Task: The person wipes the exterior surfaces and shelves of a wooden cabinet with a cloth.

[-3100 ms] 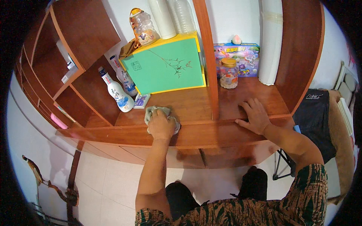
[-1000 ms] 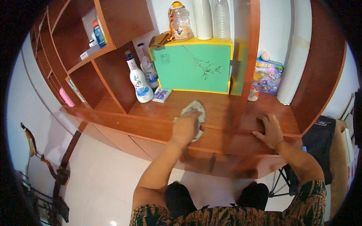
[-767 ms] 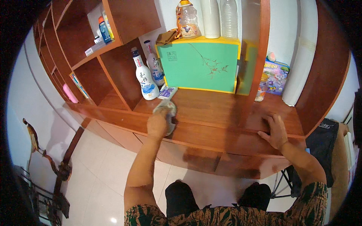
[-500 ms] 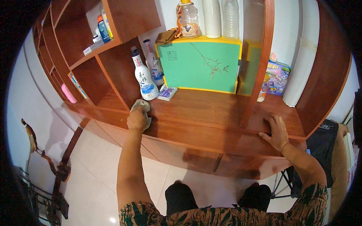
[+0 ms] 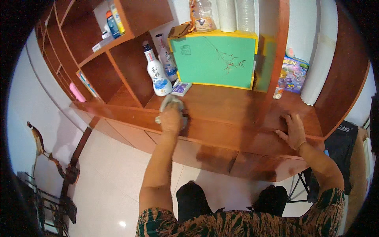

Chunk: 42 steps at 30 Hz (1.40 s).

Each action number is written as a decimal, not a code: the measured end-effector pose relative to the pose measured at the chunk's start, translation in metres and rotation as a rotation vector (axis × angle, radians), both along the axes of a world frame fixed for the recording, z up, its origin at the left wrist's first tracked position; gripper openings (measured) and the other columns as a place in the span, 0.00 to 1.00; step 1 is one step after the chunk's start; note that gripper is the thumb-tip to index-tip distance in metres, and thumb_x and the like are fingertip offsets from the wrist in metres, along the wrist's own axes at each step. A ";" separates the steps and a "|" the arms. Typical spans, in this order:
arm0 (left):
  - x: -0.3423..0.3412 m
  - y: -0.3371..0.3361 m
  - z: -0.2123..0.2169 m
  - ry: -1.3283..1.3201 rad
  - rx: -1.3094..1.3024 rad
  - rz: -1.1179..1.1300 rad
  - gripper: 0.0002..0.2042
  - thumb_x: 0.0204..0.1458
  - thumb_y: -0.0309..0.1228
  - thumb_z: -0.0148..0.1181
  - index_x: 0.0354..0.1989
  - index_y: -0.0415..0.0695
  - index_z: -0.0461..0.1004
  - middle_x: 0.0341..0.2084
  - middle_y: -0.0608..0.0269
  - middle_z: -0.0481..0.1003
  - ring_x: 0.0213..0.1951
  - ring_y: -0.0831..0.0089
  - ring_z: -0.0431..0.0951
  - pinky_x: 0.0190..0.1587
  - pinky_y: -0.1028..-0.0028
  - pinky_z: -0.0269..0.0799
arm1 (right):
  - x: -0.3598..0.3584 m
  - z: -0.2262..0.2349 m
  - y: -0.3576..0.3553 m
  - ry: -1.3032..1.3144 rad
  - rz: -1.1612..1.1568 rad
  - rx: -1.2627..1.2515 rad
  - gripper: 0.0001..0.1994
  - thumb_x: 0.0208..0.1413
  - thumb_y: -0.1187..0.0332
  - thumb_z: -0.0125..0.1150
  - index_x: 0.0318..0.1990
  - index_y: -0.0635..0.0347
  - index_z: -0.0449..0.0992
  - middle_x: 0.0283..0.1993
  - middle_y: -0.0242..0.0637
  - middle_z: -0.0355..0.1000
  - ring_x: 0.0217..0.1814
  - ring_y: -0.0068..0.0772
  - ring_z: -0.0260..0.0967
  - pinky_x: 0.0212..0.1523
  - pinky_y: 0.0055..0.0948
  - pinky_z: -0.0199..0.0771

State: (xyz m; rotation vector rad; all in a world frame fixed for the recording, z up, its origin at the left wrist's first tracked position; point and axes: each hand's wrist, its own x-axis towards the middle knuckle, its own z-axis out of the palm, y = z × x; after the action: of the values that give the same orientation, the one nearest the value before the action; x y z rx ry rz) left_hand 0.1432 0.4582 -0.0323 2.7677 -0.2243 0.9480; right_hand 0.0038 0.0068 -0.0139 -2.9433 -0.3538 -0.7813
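My left hand is closed on a pale grey cloth and presses it against the reddish-brown wooden shelf. Just beyond the cloth stand two white bottles with dark caps; the nearer bottle has blue artwork, and the farther bottle is partly behind it. A small purple-and-white box lies at their foot. Farther right, my right hand rests on the shelf with its fingers spread and nothing in it.
A green box with yellow edges stands at the back, with a clear jug, a white cylinder and a brown cloth on top. A wooden upright divides the shelf. Right of it are a colourful package and a white roll.
My left hand has slid to the right along the shelf with the cloth, away from the left partition. My right hand stays in place, and the view has shifted slightly.
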 end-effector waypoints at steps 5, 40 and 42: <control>-0.044 -0.071 0.003 -0.067 -0.005 -0.244 0.08 0.47 0.26 0.54 0.35 0.45 0.75 0.38 0.56 0.75 0.41 0.59 0.77 0.41 0.61 0.72 | -0.002 0.001 0.011 -0.082 0.018 -0.092 0.29 0.45 0.57 0.67 0.53 0.64 0.67 0.46 0.45 0.64 0.48 0.50 0.60 0.52 0.43 0.63; -0.047 0.121 -0.109 -0.156 -1.384 0.135 0.20 0.59 0.26 0.45 0.60 0.33 0.62 0.53 0.45 0.70 0.53 0.57 0.71 0.56 0.65 0.65 | 0.001 0.004 0.138 0.156 0.415 -0.306 0.38 0.44 0.51 0.66 0.60 0.62 0.62 0.60 0.48 0.60 0.60 0.52 0.56 0.60 0.49 0.58; -0.043 0.067 -0.127 -0.393 -0.914 0.325 0.23 0.58 0.25 0.48 0.62 0.31 0.58 0.59 0.39 0.62 0.62 0.45 0.60 0.65 0.60 0.52 | 0.000 0.005 0.140 0.146 0.425 -0.302 0.38 0.44 0.51 0.67 0.60 0.62 0.63 0.60 0.47 0.60 0.60 0.51 0.56 0.60 0.48 0.58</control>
State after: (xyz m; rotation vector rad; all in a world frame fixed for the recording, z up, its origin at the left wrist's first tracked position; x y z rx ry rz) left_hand 0.1005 0.5249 -0.1590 1.7896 0.4997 1.2536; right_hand 0.0038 0.1469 -0.0086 -2.9892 -1.1244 -0.4894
